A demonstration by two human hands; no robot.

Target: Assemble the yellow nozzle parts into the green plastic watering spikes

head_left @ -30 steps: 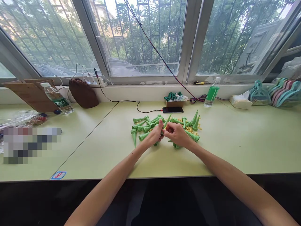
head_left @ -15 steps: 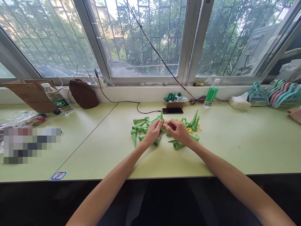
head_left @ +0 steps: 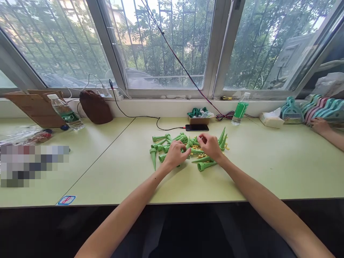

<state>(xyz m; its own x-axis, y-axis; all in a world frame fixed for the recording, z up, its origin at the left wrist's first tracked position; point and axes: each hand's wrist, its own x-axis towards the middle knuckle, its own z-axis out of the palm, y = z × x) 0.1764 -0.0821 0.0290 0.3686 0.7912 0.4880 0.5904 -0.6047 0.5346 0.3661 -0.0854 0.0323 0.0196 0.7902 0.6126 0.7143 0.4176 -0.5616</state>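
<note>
Green plastic watering spikes, cone-shaped with ribbed collars, lie in a loose pile on the table. My left hand [head_left: 176, 154] is over the left part of the pile, its thumb apart from its curved fingers. Just beyond its fingertips a green spike [head_left: 188, 144] points up; whether it is touched I cannot tell. My right hand [head_left: 211, 146] is above the pile's right part, thumb and index finger pinched together; what is between them is too small to name. Small yellow plastic pieces [head_left: 201, 156] are scattered between the hands. A green spike [head_left: 202, 166] lies below my right hand.
Behind the pile are a phone [head_left: 197, 127] on a cable and a small cardboard box [head_left: 200, 120]. Water bottles stand right [head_left: 240, 109] and lean left [head_left: 67, 114]. At far right, another person's hand [head_left: 321, 126] is by some hangers [head_left: 326, 109].
My hands have moved apart from the upright spike they were holding together. My right hand has shifted right. The other person's hand has come further into view by the hangers.
</note>
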